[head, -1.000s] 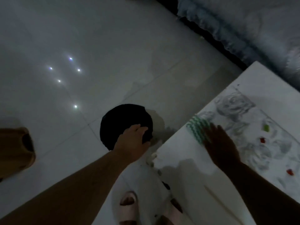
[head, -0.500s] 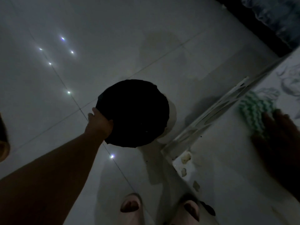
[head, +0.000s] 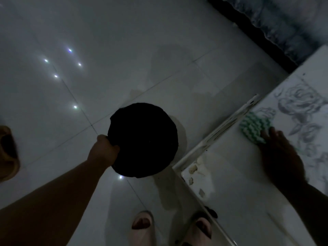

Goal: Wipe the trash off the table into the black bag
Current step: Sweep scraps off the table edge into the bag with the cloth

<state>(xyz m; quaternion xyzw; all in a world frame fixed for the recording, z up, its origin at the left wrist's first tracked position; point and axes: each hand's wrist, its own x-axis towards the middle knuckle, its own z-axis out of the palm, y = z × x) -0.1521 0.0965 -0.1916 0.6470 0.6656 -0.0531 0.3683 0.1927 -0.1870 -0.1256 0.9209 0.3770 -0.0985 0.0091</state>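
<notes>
You stand in pale slippers on a dim tiled floor, a bed at top right. Small scraps of trash lie at the near corner of the white surface. Your left hand is closed on the rim of the black bag, held open beside that corner. Your right hand lies flat, fingers spread, on a green zigzag cloth on the surface.

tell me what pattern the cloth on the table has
Green and white zigzag stripes on the cloth, seen in the head view.
</notes>
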